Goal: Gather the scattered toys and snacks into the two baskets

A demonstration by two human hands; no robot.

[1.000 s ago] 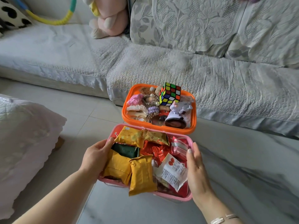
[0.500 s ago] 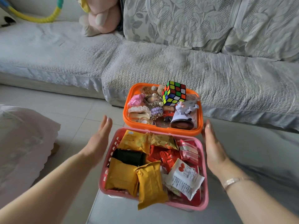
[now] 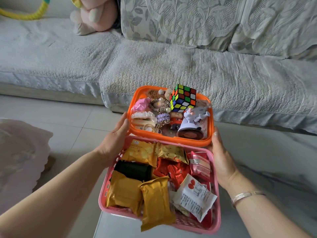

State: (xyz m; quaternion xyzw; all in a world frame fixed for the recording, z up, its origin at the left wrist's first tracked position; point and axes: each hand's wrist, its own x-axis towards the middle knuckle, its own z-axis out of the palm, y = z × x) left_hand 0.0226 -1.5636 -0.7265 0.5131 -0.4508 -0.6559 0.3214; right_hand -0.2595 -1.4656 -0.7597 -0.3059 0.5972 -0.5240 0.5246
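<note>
A pink stuffed toy sits at the far left of a grey sofa. On the tiled floor in front of the sofa, the left hand rests its straight fingers against the left side of an orange basket. This basket holds small toys, among them a puzzle cube and a red figurine. Just in front of it, touching, a pink basket holds yellow, red and white snack packets. The right hand, fingers straight, presses the orange basket's right side.
</note>
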